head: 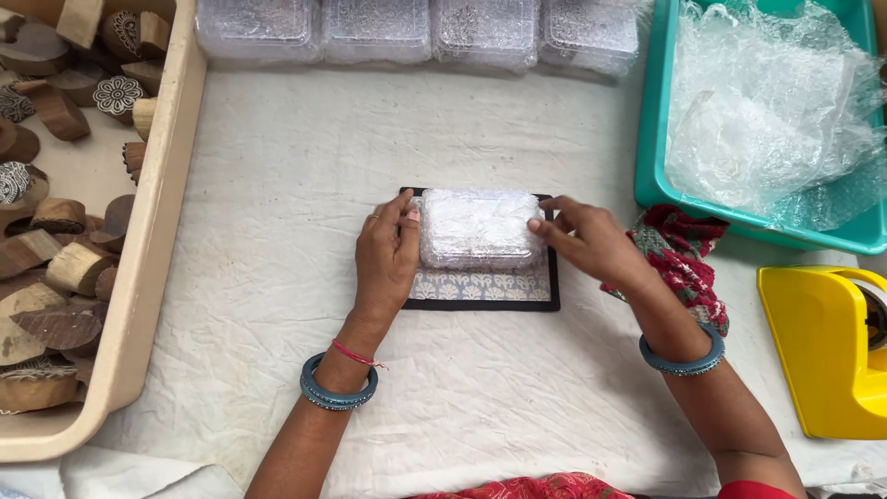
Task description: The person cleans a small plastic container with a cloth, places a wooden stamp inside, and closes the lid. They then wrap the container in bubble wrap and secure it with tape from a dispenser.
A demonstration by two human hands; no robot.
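A small block wrapped in bubble wrap [479,227] rests on a black-edged mat with a blue and white print [485,286] in the middle of the white cloth. My left hand [388,254] presses flat against the packet's left end. My right hand [591,242] holds its right end with the fingertips. Both wrists wear blue bangles.
A beige tray [152,231] of carved wooden stamp blocks lies at the left. Several wrapped packets [416,32] line the far edge. A teal tub [658,111] with bubble wrap stands at the far right, a yellow tape dispenser [827,346] at the near right, a red knitted cloth [684,259] beside it.
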